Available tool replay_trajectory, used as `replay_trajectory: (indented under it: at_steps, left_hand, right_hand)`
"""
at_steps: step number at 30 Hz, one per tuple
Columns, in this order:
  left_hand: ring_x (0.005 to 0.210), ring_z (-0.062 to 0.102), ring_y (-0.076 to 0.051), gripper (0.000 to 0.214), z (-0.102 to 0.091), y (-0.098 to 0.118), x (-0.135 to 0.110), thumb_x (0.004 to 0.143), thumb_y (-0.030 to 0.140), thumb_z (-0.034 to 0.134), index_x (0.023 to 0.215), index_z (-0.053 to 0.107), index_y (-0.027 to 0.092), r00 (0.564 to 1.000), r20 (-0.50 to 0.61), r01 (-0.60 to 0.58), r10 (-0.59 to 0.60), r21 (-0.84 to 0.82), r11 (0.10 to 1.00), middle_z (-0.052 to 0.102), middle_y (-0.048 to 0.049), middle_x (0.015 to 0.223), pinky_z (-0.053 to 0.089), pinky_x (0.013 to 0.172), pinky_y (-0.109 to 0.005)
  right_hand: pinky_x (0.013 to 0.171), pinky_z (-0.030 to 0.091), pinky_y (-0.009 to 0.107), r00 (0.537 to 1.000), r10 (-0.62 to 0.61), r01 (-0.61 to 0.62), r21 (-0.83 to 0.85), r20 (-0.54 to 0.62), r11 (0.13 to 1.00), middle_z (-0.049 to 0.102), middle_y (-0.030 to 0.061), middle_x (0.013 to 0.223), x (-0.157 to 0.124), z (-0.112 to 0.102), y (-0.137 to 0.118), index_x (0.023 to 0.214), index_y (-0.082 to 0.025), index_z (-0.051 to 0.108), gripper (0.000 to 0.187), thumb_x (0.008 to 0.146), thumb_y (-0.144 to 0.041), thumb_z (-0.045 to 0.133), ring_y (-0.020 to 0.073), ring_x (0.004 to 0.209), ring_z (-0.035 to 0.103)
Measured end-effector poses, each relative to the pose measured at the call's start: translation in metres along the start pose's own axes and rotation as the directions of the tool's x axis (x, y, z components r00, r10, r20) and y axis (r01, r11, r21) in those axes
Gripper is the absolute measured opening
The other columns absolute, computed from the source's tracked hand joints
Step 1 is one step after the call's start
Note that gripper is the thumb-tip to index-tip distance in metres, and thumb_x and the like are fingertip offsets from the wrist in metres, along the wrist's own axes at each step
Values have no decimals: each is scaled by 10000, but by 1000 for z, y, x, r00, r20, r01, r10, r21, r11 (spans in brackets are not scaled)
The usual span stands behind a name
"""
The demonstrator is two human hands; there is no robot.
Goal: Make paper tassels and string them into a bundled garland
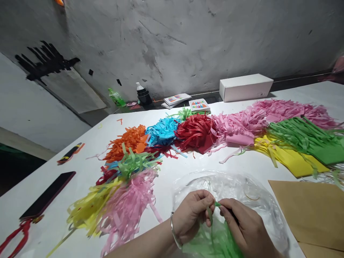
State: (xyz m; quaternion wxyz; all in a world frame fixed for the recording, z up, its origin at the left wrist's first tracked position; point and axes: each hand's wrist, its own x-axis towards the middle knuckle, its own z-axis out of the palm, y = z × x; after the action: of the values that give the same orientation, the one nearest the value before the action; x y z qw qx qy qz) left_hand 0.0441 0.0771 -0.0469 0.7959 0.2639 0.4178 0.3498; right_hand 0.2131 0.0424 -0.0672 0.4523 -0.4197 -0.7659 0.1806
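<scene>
Just above a clear plastic bag (pixel 258 179), both of my hands meet at the twisted end of a green paper tassel (pixel 228 238). My left hand (pixel 197 211), with a silver bangle on its wrist, pinches a narrow green strip (pixel 210 216) beside that end. My right hand (pixel 243 224) has thumb and forefinger closed on the twisted green tip, its other fingers curled. The tassel's loose fringe hangs below my hands, over the plastic. Part of it is hidden by my right hand.
Fringed paper lies in heaps: orange (pixel 129 139), blue (pixel 163 129), red (pixel 196 132), pink (pixel 239 125), green (pixel 309 136), yellow (pixel 290 156). Brown paper (pixel 309 208) sits at right. A phone (pixel 48 195), red-handled scissors (pixel 20 236) and cutter (pixel 70 153) are left. A white box (pixel 245 88) stands by the wall.
</scene>
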Motion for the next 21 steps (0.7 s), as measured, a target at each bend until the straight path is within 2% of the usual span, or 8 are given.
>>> replay_trajectory:
  at_steps: [4, 9, 13, 18, 21]
  left_hand:
    - [393, 441, -38, 430, -1, -4, 0, 629, 444, 897, 693, 622, 119, 999, 11, -43, 43, -3, 999, 564, 38, 527, 412, 391, -156]
    - [380, 509, -71, 421, -6, -12, 5, 634, 452, 892, 697, 634, 126, 989, 14, -148, 148, 61, 987, 584, 29, 482, 445, 399, -182]
    - [434, 582, -97, 351, -8, -11, 3, 680, 400, 875, 723, 668, 120, 972, 18, -235, 235, 132, 963, 632, 5, 526, 485, 457, -199]
    - [478, 624, -106, 300, -8, -4, -1, 707, 356, 865, 708, 692, 110, 951, 94, -309, 296, 203, 929, 643, -8, 572, 495, 504, -200]
    - [499, 640, -120, 279, -11, -3, -1, 718, 345, 859, 736, 707, 111, 937, 146, -342, 316, 212, 915, 646, -15, 598, 514, 516, -214]
  right_hand:
    - [647, 501, 214, 1000, -4, 4, -23, -13, 1000, 690, -11, 818, -2, 1, -1, 1047, -233, 570, 147, 993, -149, 462, 121, 692, 676]
    - [573, 456, 236, 1000, 4, -1, -81, 26, 997, 643, -21, 715, -3, 2, -1, 912, -226, 580, 144, 978, -156, 474, 124, 595, 625]
    - [522, 419, 248, 994, -75, 79, -56, 79, 995, 598, -6, 656, 2, -2, 0, 876, -203, 589, 194, 972, -115, 445, 131, 549, 577]
    - [522, 411, 271, 947, -304, 315, -109, 105, 943, 635, 59, 721, 3, -10, 4, 1066, -123, 596, 185, 945, -53, 474, 168, 614, 581]
    - [492, 377, 278, 934, -344, 357, -186, 100, 915, 617, 52, 685, 1, -11, 7, 1184, -82, 577, 253, 955, -66, 472, 171, 582, 543]
